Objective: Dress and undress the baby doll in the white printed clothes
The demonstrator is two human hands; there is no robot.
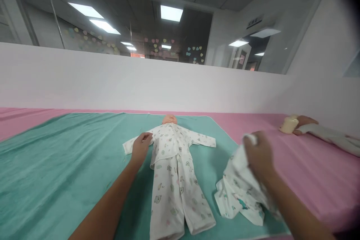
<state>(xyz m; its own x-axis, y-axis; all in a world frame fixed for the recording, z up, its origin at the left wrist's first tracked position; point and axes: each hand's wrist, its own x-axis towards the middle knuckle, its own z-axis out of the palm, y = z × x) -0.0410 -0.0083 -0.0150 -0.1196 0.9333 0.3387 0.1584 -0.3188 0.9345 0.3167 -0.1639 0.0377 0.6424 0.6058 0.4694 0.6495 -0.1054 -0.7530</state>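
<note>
On its back lies a baby doll (pixel 169 119), dressed in a white printed long-sleeved top (pixel 168 144) and matching trousers (pixel 168 195). Both sleeves stretch outward, and the trouser legs point toward me. My left hand (pixel 141 147) is over the sleeve on the left, fingers curled and pressed together near the side of the top; whether they pinch any fabric is hidden. At right, my right hand (pixel 259 153), blurred by motion, grips a bunched white printed cloth (pixel 239 187) that hangs down over the sheet.
A teal sheet (pixel 84 165) lies under the doll, over a pink cover (pixel 309 172). Far right are a cream bottle (pixel 289 124) and another doll in pale clothing (pixel 329 133). A low white wall (pixel 140 82) with a window above stands behind.
</note>
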